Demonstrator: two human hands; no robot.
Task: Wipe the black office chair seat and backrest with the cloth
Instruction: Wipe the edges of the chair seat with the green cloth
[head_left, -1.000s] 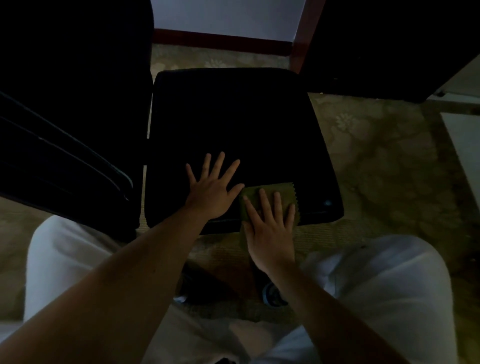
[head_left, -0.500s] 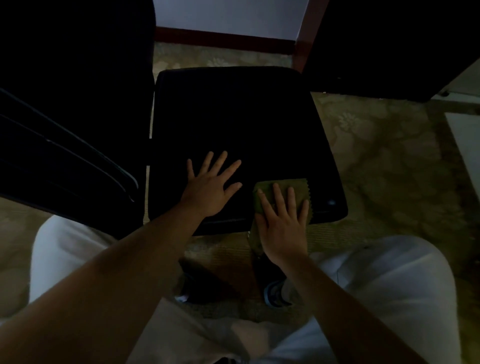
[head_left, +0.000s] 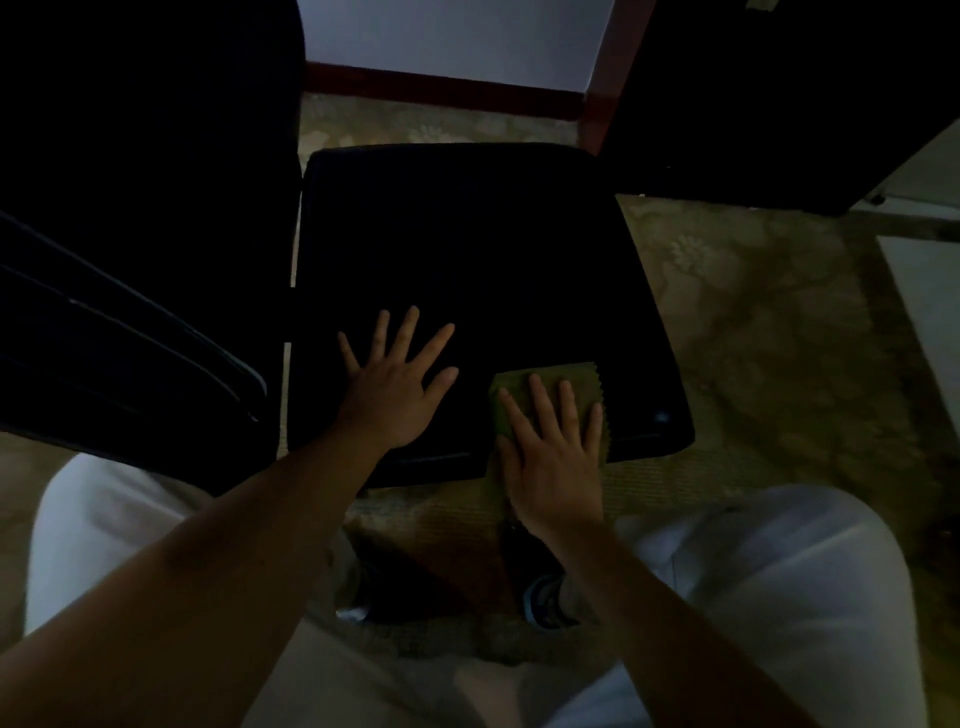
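The right hand (head_left: 553, 462) pressed flat, fingers straight, on the green cloth (head_left: 576, 379) at the seat (head_left: 467, 249) front edge; the left hand (head_left: 395, 395) lay spread, apparently flat, holding nothing.

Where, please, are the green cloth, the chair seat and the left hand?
green cloth (head_left: 584, 376): head view, far right corner.
chair seat (head_left: 467, 234): head view, bare middle.
left hand (head_left: 395, 400): head view, back of the hand.

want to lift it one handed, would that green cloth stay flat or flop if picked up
Probably floppy: the green cloth drapes over the front edge of the seat under the right hand. Likely light: it looks thin, with a zigzag edge.
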